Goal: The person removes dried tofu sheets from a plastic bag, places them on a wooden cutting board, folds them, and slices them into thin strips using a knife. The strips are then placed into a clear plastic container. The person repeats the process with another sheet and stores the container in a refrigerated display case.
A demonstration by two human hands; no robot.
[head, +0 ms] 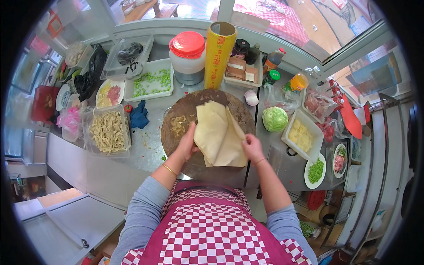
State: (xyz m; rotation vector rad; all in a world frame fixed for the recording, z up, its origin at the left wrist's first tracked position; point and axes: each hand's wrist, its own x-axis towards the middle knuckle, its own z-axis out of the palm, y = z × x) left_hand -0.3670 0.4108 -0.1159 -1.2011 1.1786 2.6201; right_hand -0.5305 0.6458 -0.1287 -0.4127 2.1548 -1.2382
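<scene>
Folded pale-yellow sheets [215, 135], which look like tofu skin, are held over a round wooden chopping board [245, 116]. My left hand [188, 140] holds the stack at its left edge, the thumb in front. The right edge is pinched in the fingers of my right hand [253, 147], where one layer stands away from the rest. Chopped yellowish bits [179, 126] lie on the board's left part. Under the board's near edge a shiny metal edge [185, 177] shows, partly hidden by my left wrist.
Left of the board are a blue cloth [139, 115], a tub of cut strips [109, 131] and a tray of green beans [152, 82]. Behind stand a red-lidded jar [187, 59] and a yellow film roll [217, 56]. A cabbage [275, 119] and a white tub [303, 134] are on the right.
</scene>
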